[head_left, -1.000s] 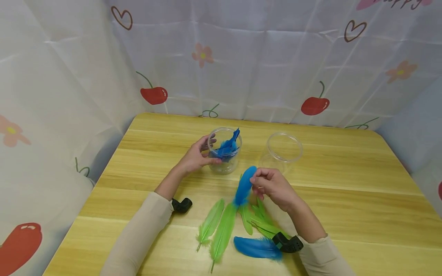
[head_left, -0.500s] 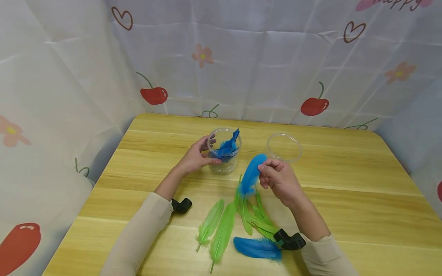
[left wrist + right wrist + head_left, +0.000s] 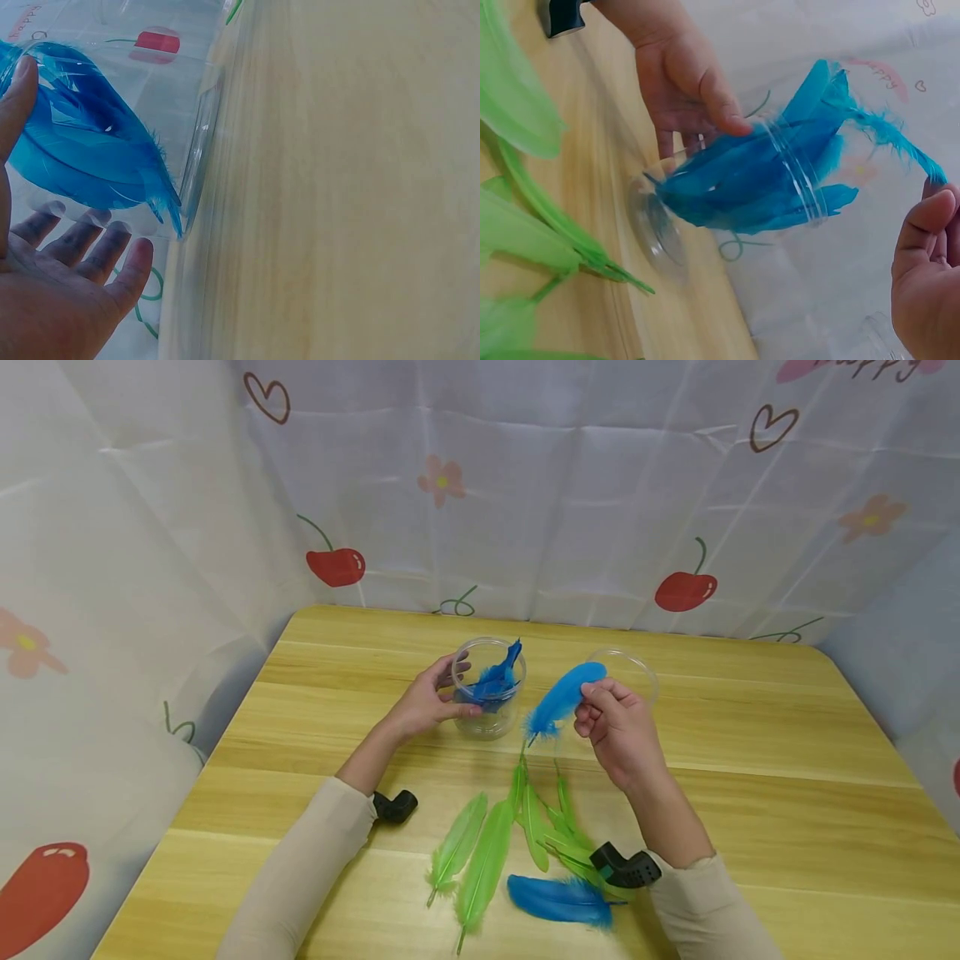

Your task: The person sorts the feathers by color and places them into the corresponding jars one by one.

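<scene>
A person in pale sleeves (image 3: 300, 872) works with both hands over a wood-grain table (image 3: 787, 793). The left hand (image 3: 426, 703) grips a clear plastic jar (image 3: 491, 725), thumb on the near side and fingers reaching round the far side. The jar is upright and uncapped, toward the table's far side, with several blue feathers (image 3: 491, 683) inside, some rising past its rim.

The right hand (image 3: 622, 735) pinches one more blue feather (image 3: 566, 697) between thumb and finger, close to its rounded tip. This feather is in the air, just right of the jar and outside it, its quill slanting down to the near left. Partly hidden behind that hand is a second clear container (image 3: 655, 681).

Nearer, green feathers (image 3: 486, 864) lie fanned out, some overlapping, with a loose blue feather (image 3: 558, 900) at their near right. A white curtain (image 3: 555, 527) printed with cherries, flowers and hearts hangs behind.
</scene>
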{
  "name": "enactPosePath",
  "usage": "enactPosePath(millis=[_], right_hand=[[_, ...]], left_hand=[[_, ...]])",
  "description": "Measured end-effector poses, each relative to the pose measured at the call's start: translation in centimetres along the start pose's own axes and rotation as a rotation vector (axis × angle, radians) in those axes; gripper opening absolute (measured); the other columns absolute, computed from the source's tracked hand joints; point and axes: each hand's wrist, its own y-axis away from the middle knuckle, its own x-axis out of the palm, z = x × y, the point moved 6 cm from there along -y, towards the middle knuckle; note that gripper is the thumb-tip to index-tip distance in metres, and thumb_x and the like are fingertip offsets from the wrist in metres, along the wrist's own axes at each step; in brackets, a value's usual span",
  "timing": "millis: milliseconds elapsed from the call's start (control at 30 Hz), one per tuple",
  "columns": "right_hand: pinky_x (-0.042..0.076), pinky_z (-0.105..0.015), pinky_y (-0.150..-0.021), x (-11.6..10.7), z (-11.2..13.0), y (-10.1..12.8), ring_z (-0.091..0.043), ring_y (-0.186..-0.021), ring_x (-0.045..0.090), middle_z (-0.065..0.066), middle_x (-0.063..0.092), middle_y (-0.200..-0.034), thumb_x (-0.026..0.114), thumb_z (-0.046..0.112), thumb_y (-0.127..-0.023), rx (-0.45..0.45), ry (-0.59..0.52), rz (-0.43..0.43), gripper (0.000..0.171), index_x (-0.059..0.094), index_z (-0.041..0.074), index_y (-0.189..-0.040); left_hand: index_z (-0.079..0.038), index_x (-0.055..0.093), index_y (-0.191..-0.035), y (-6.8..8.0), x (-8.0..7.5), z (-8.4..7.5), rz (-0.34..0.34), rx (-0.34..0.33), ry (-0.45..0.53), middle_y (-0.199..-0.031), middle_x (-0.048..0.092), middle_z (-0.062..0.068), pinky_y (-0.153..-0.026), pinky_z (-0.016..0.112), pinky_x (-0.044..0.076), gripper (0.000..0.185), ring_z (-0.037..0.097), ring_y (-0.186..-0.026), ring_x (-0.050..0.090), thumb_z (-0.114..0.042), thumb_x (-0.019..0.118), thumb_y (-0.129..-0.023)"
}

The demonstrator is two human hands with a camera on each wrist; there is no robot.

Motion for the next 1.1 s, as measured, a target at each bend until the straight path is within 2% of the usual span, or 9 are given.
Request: enactPosePath(millis=[167, 433, 633, 833, 1100], right_hand=[[0.044, -0.018, -0.054, -0.1, 0.3, -0.7, -0.011, -0.061, 0.053, -0.001, 0.058, -0.067, 0.05, 0.002, -0.102, -0.012, -0.1, -0.051, 0.032, 0.06, 0.009, -0.072], [0.045, -0.017, -0.058, 0.1, 0.8, -1.7, -0.012, -0.067, 0.053, -0.003, 0.055, -0.074, 0.052, 0.009, -0.103, -0.034, -0.19, -0.131, 0.031, 0.06, 0.008, -0.073], [0.048, -0.017, -0.058, 0.5, 1.2, -2.4, -0.013, -0.067, 0.054, -0.005, 0.057, -0.077, 0.056, 0.008, -0.101, -0.085, -0.262, -0.201, 0.026, 0.059, 0.006, -0.075], [0.049, -0.016, -0.058, 1.0, 1.0, -3.2, -0.013, -0.068, 0.054, -0.006, 0.058, -0.079, 0.057, 0.009, -0.101, -0.08, -0.309, -0.26, 0.018, 0.059, 0.005, -0.084], [0.049, -0.018, -0.058, 2.4, 0.6, -4.2, -0.013, -0.066, 0.055, -0.006, 0.061, -0.079, 0.057, 0.008, -0.101, -0.099, -0.318, -0.266, 0.018, 0.061, 0.005, -0.083]], left_hand=[[-0.008, 0.029, -0.155, 0.0, 0.0, 0.0, 0.001, -0.003, 0.0, -0.153, 0.039, 0.017, -0.111, 0.048, 0.036, 0.088, 0.033, -0.139, 0.038, -0.011, 0.081, -0.083], [-0.008, 0.028, -0.155, -0.1, -0.1, 0.2, 0.008, -0.015, 0.008, -0.154, 0.038, 0.016, -0.112, 0.049, 0.034, 0.088, 0.033, -0.14, 0.037, -0.011, 0.08, -0.084], [-0.008, 0.029, -0.154, -0.1, -0.1, 0.1, 0.008, -0.01, 0.006, -0.154, 0.038, 0.017, -0.112, 0.048, 0.034, 0.087, 0.033, -0.14, 0.037, -0.012, 0.08, -0.084], [-0.008, 0.029, -0.154, 0.0, -0.1, -0.1, 0.003, -0.009, -0.002, -0.153, 0.039, 0.017, -0.111, 0.047, 0.036, 0.089, 0.033, -0.139, 0.039, -0.011, 0.082, -0.083], [-0.008, 0.029, -0.154, 0.0, 0.0, 0.0, 0.006, -0.009, 0.004, -0.153, 0.039, 0.017, -0.111, 0.047, 0.035, 0.089, 0.033, -0.139, 0.038, -0.01, 0.081, -0.083]])
